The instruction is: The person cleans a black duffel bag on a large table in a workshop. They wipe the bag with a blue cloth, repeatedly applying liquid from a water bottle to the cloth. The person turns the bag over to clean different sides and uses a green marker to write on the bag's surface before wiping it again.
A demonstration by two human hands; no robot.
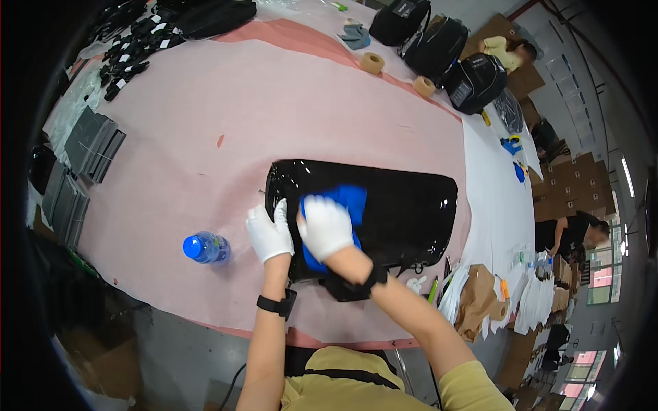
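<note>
A glossy black bag or case (pixel 401 205) lies flat on the covered table in front of me. My right hand (pixel 326 226), in a white glove and slightly blurred, presses a blue cloth (pixel 352 200) onto its shiny top near the left part. At the bag's left end my left hand (pixel 270 231), also gloved in white, rests against the edge with the thumb on the surface and the fingers outside. A black strap or flap (pixel 342 292) sticks out at the near side, partly hidden by my right forearm.
A plastic bottle with a blue cap (pixel 205 247) stands at the left. Grey panels (pixel 92 146) are stacked along the left edge. Black backpacks (pixel 437 49) and tape rolls (pixel 372 62) sit at the far right. Brown paper (pixel 478 298) lies near right. Two people work beyond the table.
</note>
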